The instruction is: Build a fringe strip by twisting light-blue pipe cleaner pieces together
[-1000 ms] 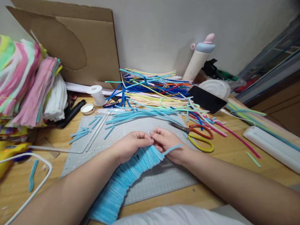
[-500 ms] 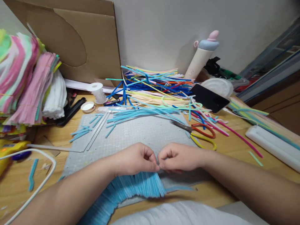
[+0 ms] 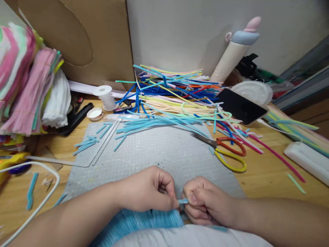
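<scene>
Brown wood is seen on the table (image 3: 269, 171), and a grey mat (image 3: 151, 151) is laid on it. Near its front edge, a blue fuzzy stick (image 3: 183, 201) is stretched between two hands. One end is pinched by the left hand (image 3: 151, 192); the other is gripped in the curled fingers of the right hand (image 3: 205, 204). Below the left hand, a row of blue sticks (image 3: 144, 223) is partly hidden. Farther off, scissors (image 3: 214, 143) are left open beside a colourful pile (image 3: 164, 125).
</scene>
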A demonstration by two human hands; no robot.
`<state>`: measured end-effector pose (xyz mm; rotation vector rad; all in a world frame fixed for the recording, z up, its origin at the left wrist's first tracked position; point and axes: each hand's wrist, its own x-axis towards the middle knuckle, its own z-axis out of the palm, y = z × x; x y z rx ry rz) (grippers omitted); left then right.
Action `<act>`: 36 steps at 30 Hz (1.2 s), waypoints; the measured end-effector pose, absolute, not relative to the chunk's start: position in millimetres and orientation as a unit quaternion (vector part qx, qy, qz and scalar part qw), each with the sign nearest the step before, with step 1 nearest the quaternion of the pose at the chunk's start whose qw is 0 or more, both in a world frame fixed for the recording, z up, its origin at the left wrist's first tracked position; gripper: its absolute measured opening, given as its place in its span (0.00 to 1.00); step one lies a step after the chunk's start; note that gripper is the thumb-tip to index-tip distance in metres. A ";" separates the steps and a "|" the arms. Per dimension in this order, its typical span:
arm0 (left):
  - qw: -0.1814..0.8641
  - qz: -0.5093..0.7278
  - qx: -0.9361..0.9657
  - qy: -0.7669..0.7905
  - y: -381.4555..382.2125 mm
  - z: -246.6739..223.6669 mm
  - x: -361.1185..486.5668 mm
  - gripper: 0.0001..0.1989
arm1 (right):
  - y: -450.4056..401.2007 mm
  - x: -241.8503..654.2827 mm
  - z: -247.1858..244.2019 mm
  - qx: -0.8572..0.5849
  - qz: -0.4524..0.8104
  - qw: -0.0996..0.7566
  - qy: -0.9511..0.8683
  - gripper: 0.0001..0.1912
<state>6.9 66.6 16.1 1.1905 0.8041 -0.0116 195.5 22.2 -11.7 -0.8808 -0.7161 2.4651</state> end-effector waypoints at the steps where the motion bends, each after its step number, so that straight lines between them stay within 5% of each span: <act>1: 0.751 -0.010 0.546 0.371 67.8 16.1 6.5 0.09 | 22.0 196.0 -11.3 -0.322 0.886 0.214 -0.255 0.14; 27: 0.704 -0.072 0.590 0.388 75.3 15.0 -8.6 0.11 | 30.6 206.5 -1.2 -0.456 0.789 0.191 -0.365 0.12; 32: 0.722 -0.056 0.588 0.360 87.0 22.3 -17.0 0.15 | 54.1 220.2 -1.7 -0.490 0.717 0.251 -0.427 0.14; 36: 0.584 -0.074 0.718 0.370 96.5 37.2 -31.6 0.14 | 76.6 236.0 1.3 -0.516 0.651 0.229 -0.507 0.16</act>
